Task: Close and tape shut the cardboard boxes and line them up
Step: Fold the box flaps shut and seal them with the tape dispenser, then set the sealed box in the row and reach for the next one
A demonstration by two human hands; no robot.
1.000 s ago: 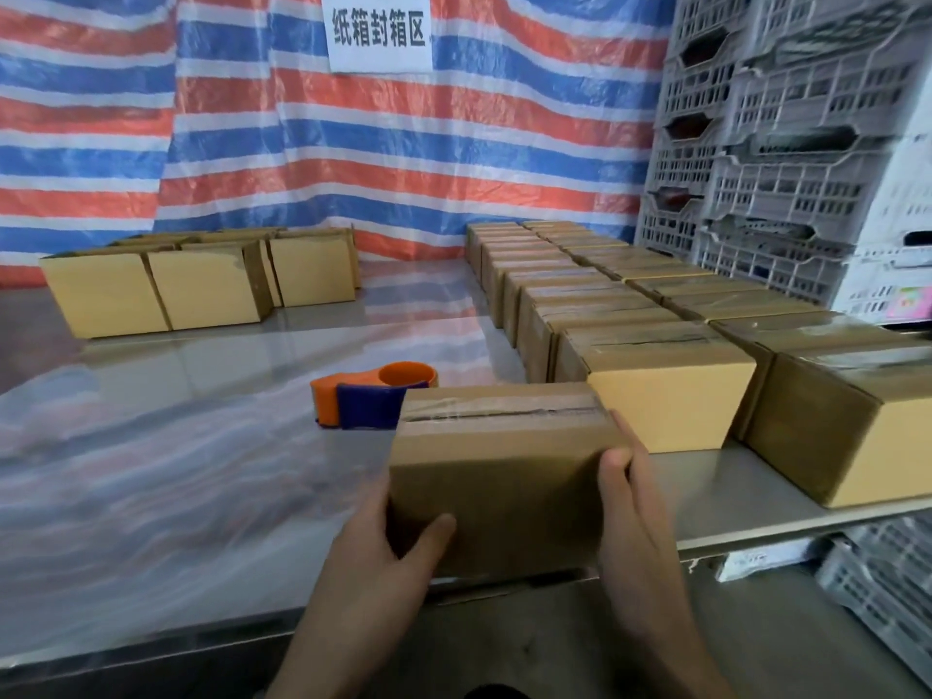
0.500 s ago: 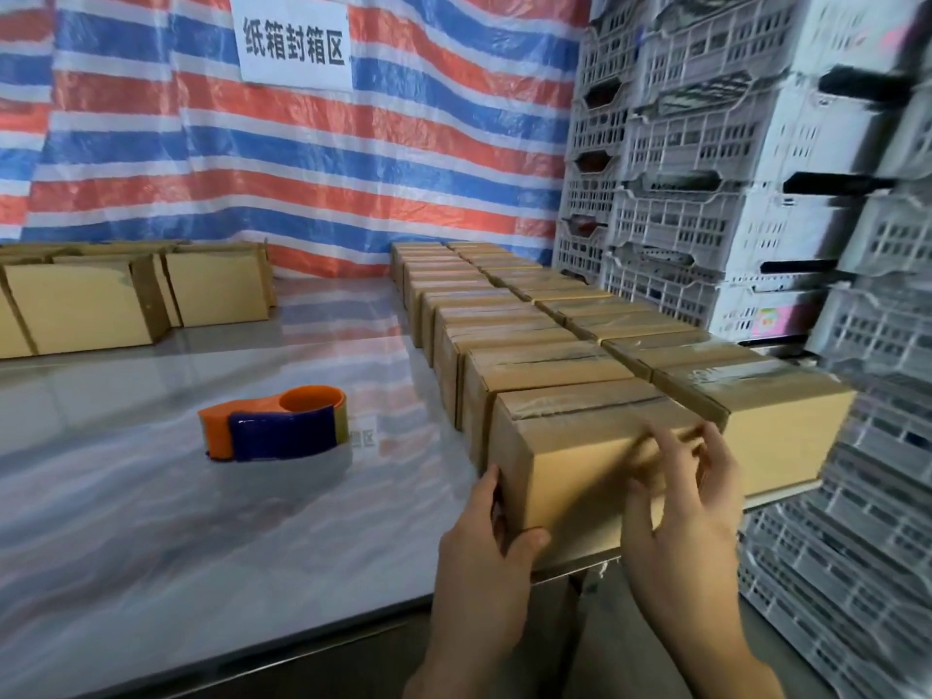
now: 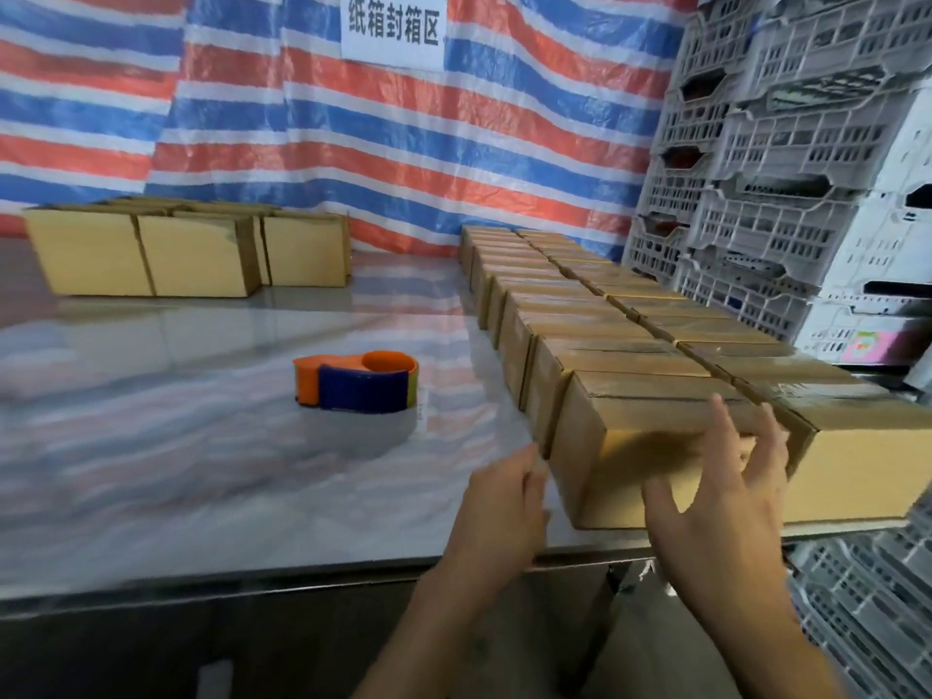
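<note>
A taped rectangular brown cardboard box [image 3: 650, 446] ends 1 row on the glossy grey surface [image 3: 201, 471]. Left hand [image 3: 504, 517] and right hand [image 3: 726, 522] hover beside it, each grip apart.

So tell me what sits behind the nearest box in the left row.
Behind the nearest box a row of taped boxes runs back toward the striped tarp. Their sides are hidden by one another; contents cannot be seen.
</note>
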